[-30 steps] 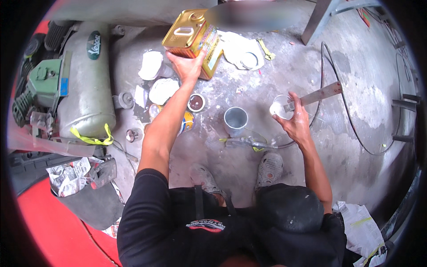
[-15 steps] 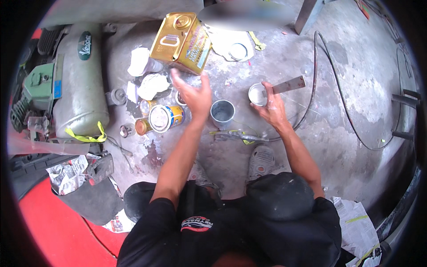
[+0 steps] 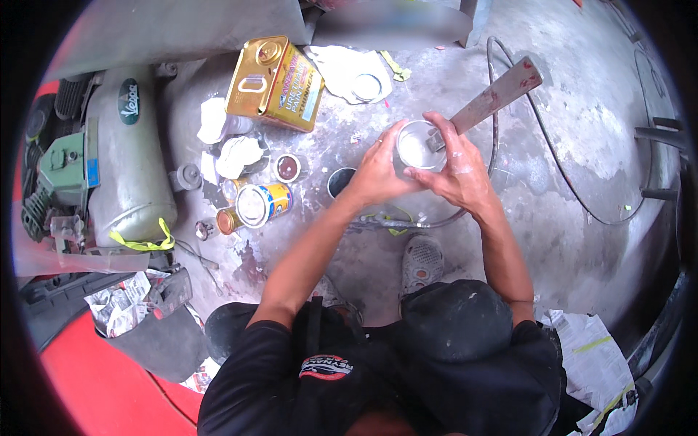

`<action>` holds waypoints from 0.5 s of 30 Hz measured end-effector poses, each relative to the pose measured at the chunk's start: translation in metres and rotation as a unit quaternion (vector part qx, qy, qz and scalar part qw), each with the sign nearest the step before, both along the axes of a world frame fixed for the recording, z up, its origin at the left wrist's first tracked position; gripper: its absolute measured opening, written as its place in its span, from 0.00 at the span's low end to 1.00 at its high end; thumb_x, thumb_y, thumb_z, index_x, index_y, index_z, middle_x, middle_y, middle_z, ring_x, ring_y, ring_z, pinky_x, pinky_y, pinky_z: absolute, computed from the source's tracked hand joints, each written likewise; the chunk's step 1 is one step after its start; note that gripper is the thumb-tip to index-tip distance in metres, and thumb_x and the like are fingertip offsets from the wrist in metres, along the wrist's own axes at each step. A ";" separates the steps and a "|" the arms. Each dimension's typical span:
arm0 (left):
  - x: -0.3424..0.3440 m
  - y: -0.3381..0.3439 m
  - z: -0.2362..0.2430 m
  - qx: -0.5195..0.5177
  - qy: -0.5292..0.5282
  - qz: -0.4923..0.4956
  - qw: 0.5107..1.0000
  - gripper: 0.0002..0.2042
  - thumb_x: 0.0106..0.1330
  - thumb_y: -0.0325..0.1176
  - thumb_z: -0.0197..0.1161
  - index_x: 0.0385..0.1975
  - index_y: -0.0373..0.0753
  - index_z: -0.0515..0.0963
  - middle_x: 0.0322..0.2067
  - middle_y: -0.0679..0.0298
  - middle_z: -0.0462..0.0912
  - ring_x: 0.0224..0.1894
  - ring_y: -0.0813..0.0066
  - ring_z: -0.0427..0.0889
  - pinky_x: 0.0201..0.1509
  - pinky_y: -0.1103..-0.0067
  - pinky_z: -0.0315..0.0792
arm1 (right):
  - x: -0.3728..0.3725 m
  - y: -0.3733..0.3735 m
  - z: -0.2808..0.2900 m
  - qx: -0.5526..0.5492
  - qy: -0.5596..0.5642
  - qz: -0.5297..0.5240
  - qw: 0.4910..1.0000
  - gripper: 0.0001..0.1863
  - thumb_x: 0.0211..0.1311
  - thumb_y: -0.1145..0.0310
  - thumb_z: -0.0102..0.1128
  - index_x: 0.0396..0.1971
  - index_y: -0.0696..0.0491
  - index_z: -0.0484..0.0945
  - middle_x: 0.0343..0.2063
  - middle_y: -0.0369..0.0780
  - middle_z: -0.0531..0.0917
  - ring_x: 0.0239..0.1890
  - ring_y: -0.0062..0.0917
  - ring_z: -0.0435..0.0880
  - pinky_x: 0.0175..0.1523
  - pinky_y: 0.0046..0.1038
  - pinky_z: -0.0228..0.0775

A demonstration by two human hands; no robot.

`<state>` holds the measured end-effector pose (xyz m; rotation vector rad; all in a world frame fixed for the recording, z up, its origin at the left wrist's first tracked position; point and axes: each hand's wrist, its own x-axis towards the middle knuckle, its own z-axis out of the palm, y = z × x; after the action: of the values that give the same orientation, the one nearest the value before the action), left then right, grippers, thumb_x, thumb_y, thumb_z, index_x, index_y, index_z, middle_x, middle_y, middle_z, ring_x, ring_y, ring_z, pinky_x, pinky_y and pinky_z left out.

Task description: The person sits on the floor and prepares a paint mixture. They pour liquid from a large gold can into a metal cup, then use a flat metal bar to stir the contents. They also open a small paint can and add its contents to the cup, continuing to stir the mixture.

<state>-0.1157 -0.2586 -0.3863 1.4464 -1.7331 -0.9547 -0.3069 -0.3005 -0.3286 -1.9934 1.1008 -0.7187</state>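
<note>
Both of my hands are around a small cup of white paint [image 3: 417,151], held up over the floor. My right hand [image 3: 462,171] grips the cup's right side, its fingers smudged with white. Along the left side my left hand [image 3: 378,171] closes in, thumb near the right thumb. A flat, stained metal stirring stick [image 3: 502,93] stands tilted in the cup, its lower end in the paint and its top pointing up to the right. Partly behind my left wrist, a dark grey cup [image 3: 339,179] stands on the floor.
A gold thinner can [image 3: 273,87] stands at the far left. Nearer are a yellow-and-blue tin [image 3: 275,200], a cup with brown contents [image 3: 287,168] and crumpled white cloth [image 3: 240,156]. A compressor tank [image 3: 131,167] is left; a black hose [image 3: 542,127] loops right.
My left hand has moved right from near the gold can to the paint cup, its fingers now against it. My right hand has brought the cup and stick slightly left.
</note>
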 end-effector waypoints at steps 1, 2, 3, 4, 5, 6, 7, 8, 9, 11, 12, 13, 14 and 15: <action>-0.006 0.001 -0.003 0.013 0.070 0.016 0.997 0.47 0.46 0.39 0.82 0.68 0.35 0.64 0.62 0.51 0.75 0.65 0.60 0.75 0.68 0.65 0.69 | -0.001 0.001 0.008 -0.020 -0.006 0.012 1.000 0.44 0.46 0.61 0.81 0.64 0.51 0.67 0.49 0.54 0.81 0.52 0.52 0.82 0.53 0.44 0.75; -0.013 0.002 -0.005 0.025 0.139 0.033 0.989 0.47 0.45 0.39 0.83 0.67 0.34 0.66 0.60 0.52 0.77 0.62 0.62 0.78 0.66 0.67 0.72 | -0.001 0.003 0.012 -0.035 -0.024 0.022 0.999 0.44 0.46 0.60 0.81 0.64 0.51 0.68 0.49 0.54 0.81 0.53 0.51 0.82 0.54 0.44 0.75; -0.019 0.004 -0.007 -0.039 0.172 0.054 0.983 0.41 0.47 0.36 0.82 0.63 0.35 0.70 0.55 0.56 0.81 0.56 0.69 0.81 0.60 0.71 0.75 | 0.001 0.004 0.015 -0.051 -0.043 0.035 0.997 0.43 0.47 0.59 0.81 0.63 0.51 0.68 0.50 0.54 0.81 0.54 0.50 0.82 0.54 0.44 0.75; -0.022 0.006 -0.008 -0.044 0.178 0.074 0.980 0.39 0.47 0.36 0.82 0.61 0.35 0.71 0.54 0.56 0.82 0.55 0.69 0.82 0.59 0.71 0.76 | 0.002 0.006 0.018 -0.066 -0.062 0.049 0.995 0.43 0.47 0.58 0.81 0.63 0.51 0.69 0.50 0.54 0.81 0.55 0.50 0.81 0.55 0.43 0.75; -0.024 0.008 -0.009 -0.050 0.184 0.095 0.977 0.38 0.47 0.36 0.82 0.60 0.35 0.72 0.53 0.56 0.82 0.54 0.69 0.83 0.58 0.71 0.77 | 0.004 0.007 0.020 -0.104 -0.065 0.048 0.991 0.41 0.47 0.57 0.81 0.61 0.51 0.69 0.52 0.55 0.80 0.56 0.50 0.81 0.56 0.44 0.75; -0.025 0.009 -0.006 -0.056 0.189 0.117 0.973 0.36 0.48 0.36 0.82 0.58 0.35 0.73 0.52 0.56 0.83 0.52 0.69 0.83 0.57 0.71 0.77 | 0.005 0.008 0.021 -0.142 -0.070 0.049 0.986 0.40 0.48 0.57 0.81 0.60 0.51 0.69 0.54 0.56 0.78 0.57 0.51 0.80 0.56 0.44 0.75; -0.027 0.010 -0.002 -0.063 0.177 0.129 0.974 0.35 0.48 0.36 0.82 0.57 0.35 0.73 0.50 0.55 0.84 0.51 0.67 0.85 0.54 0.70 0.79 | 0.008 0.009 0.022 -0.179 -0.076 0.050 0.980 0.39 0.49 0.56 0.81 0.58 0.51 0.69 0.56 0.57 0.77 0.58 0.51 0.80 0.57 0.45 0.75; -0.029 0.010 0.004 -0.070 0.165 0.141 0.974 0.34 0.47 0.37 0.81 0.55 0.36 0.74 0.47 0.54 0.85 0.49 0.64 0.87 0.51 0.69 0.80 | 0.011 0.011 0.021 -0.192 -0.120 0.049 0.973 0.38 0.49 0.55 0.81 0.56 0.51 0.69 0.57 0.58 0.75 0.60 0.52 0.79 0.58 0.46 0.74; -0.030 0.011 0.010 -0.075 0.155 0.151 0.973 0.32 0.47 0.37 0.81 0.53 0.37 0.75 0.44 0.53 0.86 0.47 0.61 0.88 0.48 0.68 0.81 | 0.014 0.013 0.017 -0.203 -0.162 0.046 0.965 0.38 0.49 0.54 0.82 0.54 0.51 0.68 0.59 0.60 0.73 0.61 0.53 0.78 0.59 0.47 0.74; -0.027 0.012 0.018 -0.080 0.164 0.148 0.972 0.30 0.47 0.36 0.81 0.51 0.37 0.75 0.43 0.53 0.87 0.46 0.59 0.89 0.47 0.68 0.81 | 0.020 0.016 0.017 -0.251 -0.206 0.026 0.945 0.33 0.56 0.59 0.78 0.51 0.52 0.63 0.64 0.64 0.65 0.62 0.54 0.76 0.59 0.50 0.74; -0.026 0.014 0.021 -0.081 0.169 0.145 0.972 0.29 0.47 0.35 0.81 0.50 0.37 0.76 0.43 0.53 0.87 0.46 0.58 0.89 0.47 0.68 0.81 | 0.022 0.017 0.013 -0.253 -0.228 -0.006 0.940 0.32 0.58 0.62 0.76 0.51 0.53 0.62 0.64 0.65 0.65 0.62 0.53 0.76 0.58 0.50 0.74; -0.028 0.015 0.025 -0.083 0.164 0.150 0.972 0.30 0.47 0.34 0.82 0.51 0.37 0.76 0.44 0.54 0.86 0.47 0.62 0.88 0.48 0.69 0.81 | 0.024 0.019 0.006 -0.255 -0.249 -0.039 0.934 0.31 0.60 0.64 0.74 0.52 0.53 0.60 0.65 0.66 0.64 0.62 0.52 0.77 0.58 0.50 0.75; -0.030 0.016 0.028 -0.084 0.158 0.153 0.972 0.31 0.46 0.34 0.83 0.52 0.36 0.76 0.45 0.55 0.86 0.47 0.66 0.87 0.49 0.70 0.80 | 0.026 0.019 -0.002 -0.257 -0.270 -0.072 0.925 0.30 0.62 0.67 0.72 0.52 0.53 0.59 0.65 0.67 0.63 0.62 0.51 0.77 0.58 0.50 0.75; -0.033 0.017 0.029 -0.085 0.154 0.158 0.972 0.32 0.46 0.33 0.83 0.53 0.35 0.76 0.46 0.56 0.86 0.48 0.70 0.86 0.50 0.72 0.80 | 0.027 0.019 -0.005 -0.256 -0.285 -0.084 0.920 0.28 0.65 0.72 0.67 0.54 0.54 0.56 0.64 0.67 0.65 0.58 0.49 0.80 0.56 0.47 0.76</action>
<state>-0.1483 -0.2413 -0.3572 1.3324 -1.2800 -0.7904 -0.2796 -0.2810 -0.3336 -1.8976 0.7754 -1.6946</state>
